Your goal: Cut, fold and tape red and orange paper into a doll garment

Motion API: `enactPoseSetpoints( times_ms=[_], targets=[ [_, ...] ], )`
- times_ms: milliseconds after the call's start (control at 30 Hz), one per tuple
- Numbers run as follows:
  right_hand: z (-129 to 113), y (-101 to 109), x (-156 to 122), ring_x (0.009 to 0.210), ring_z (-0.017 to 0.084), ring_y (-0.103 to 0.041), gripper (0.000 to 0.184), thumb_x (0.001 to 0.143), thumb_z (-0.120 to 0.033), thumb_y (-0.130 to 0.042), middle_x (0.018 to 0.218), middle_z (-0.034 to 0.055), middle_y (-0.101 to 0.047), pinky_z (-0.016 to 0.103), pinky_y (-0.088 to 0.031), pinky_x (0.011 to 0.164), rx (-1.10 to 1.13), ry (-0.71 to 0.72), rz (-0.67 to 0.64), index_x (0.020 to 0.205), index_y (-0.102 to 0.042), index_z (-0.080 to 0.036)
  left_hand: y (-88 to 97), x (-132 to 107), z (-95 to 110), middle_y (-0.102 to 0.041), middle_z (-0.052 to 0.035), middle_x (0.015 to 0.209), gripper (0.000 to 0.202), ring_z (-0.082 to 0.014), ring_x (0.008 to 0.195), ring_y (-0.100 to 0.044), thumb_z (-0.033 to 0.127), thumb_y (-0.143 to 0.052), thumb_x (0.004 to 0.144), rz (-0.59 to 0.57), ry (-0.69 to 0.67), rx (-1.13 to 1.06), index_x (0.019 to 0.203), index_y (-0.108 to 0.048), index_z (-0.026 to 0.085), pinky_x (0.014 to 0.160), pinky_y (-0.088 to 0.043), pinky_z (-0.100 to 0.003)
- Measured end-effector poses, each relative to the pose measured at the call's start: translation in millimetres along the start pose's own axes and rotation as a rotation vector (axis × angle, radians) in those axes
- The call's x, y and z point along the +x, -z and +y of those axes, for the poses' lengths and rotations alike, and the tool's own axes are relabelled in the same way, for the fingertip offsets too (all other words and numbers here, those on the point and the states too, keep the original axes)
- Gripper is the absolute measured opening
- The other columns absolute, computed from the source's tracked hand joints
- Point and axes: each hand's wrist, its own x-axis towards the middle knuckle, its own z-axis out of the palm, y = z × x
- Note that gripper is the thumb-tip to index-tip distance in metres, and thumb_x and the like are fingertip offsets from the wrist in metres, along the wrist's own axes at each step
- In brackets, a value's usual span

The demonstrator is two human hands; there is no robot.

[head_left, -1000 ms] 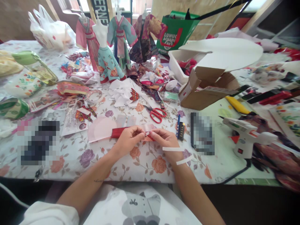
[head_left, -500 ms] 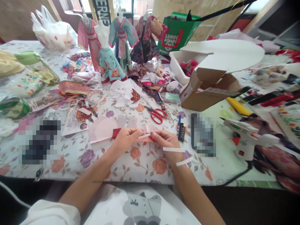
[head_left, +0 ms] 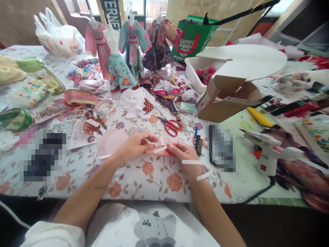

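Note:
My left hand [head_left: 135, 146] lies over a strip of red fabric [head_left: 154, 151] on the flowered tablecloth [head_left: 144, 178], fingers curled and pinching one end of a thin white tape strip [head_left: 159, 149]. My right hand [head_left: 183, 155] pinches the red fabric's right end. Two more white tape strips [head_left: 196, 169] stick to my right wrist. Pale pink fabric pieces [head_left: 111, 142] lie just left of my left hand.
Red scissors [head_left: 171, 126] lie behind my hands. A white glue gun [head_left: 267, 150] with a black cord stands at the right. A cardboard box [head_left: 228, 97], a roll of tape [head_left: 103, 105], small dress forms in costumes [head_left: 119, 65] and a green bag [head_left: 192, 37] crowd the back.
My left hand has slid left and lifted the white tape strip away from the red fabric, now covering more of the fabric. My right hand has stayed in place.

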Motion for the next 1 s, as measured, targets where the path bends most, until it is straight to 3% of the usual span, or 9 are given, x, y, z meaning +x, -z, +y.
enactPoseSetpoints(
  times_ms=[67, 167, 267, 400, 733, 1000],
  targets=[
    [-0.2, 0.3, 0.1, 0.059, 0.015, -0.061, 0.023, 0.064, -0.039, -0.077, 0.068, 0.0022, -0.071, 0.026, -0.046, 0.059, 0.001, -0.003, -0.01, 0.07, -0.072, -0.018, -1.0, 7.7, 0.3, -0.068, -0.0076, 0.099, 0.028, -0.0173, 0.082, -0.062, 0.027, -0.064, 0.075, -0.092, -0.052, -0.007, 0.101, -0.067, 0.017, 0.07, -0.047, -0.026],
    [0.6, 0.8, 0.9, 0.061, 0.017, -0.062, 0.023, 0.065, -0.04, -0.076, 0.07, 0.0029, -0.071, 0.028, -0.047, 0.062, -0.011, 0.01, -0.017, 0.071, -0.073, -0.018, -5.4, 16.2, -0.4, -0.069, -0.0073, 0.089, 0.028, -0.0178, 0.084, -0.064, 0.023, -0.065, 0.074, -0.156, -0.066, -0.086, 0.101, -0.066, 0.015, 0.075, -0.049, -0.029],
    [1.4, 1.0, 1.5, 0.062, 0.017, -0.062, 0.023, 0.065, -0.04, -0.076, 0.07, 0.0029, -0.071, 0.028, -0.047, 0.062, -0.017, 0.023, -0.008, 0.072, -0.073, -0.018, -8.9, 18.7, -3.3, -0.069, -0.0059, 0.081, 0.03, -0.0158, 0.074, -0.064, 0.023, -0.069, 0.07, -0.156, -0.019, -0.215, 0.098, -0.065, 0.014, 0.071, -0.05, -0.028],
    [1.2, 0.8, 1.7, 0.061, 0.016, -0.061, 0.023, 0.066, -0.04, -0.076, 0.068, 0.002, -0.07, 0.027, -0.046, 0.06, -0.026, 0.029, 0.005, 0.071, -0.072, -0.018, -8.9, 16.6, -7.0, -0.07, -0.0072, 0.082, 0.033, -0.0173, 0.076, -0.066, 0.022, -0.073, 0.067, -0.133, 0.028, -0.31, 0.098, -0.065, 0.013, 0.069, -0.05, -0.027],
    [5.3, -0.5, 4.0, 0.059, 0.016, -0.061, 0.025, 0.066, -0.042, -0.075, 0.068, 0.0024, -0.069, 0.027, -0.046, 0.058, -0.019, 0.024, 0.031, 0.071, -0.07, -0.018, -8.2, 14.3, -8.5, -0.072, -0.0116, 0.091, 0.036, -0.02, 0.081, -0.068, 0.025, -0.071, 0.072, -0.143, 0.028, -0.322, 0.105, -0.064, 0.013, 0.07, -0.051, -0.028],
    [7.6, -3.1, 4.1, 0.055, 0.013, -0.057, 0.028, 0.069, -0.045, -0.072, 0.064, 0.001, -0.066, 0.024, -0.044, 0.054, -0.159, 0.13, 0.068, 0.071, -0.068, -0.017, -6.7, 13.0, -9.4, -0.072, -0.0117, 0.092, 0.039, -0.0199, 0.081, -0.068, 0.025, -0.069, 0.073, -0.174, 0.019, -0.319, 0.11, -0.064, 0.013, 0.07, -0.051, -0.028]
  ],
)
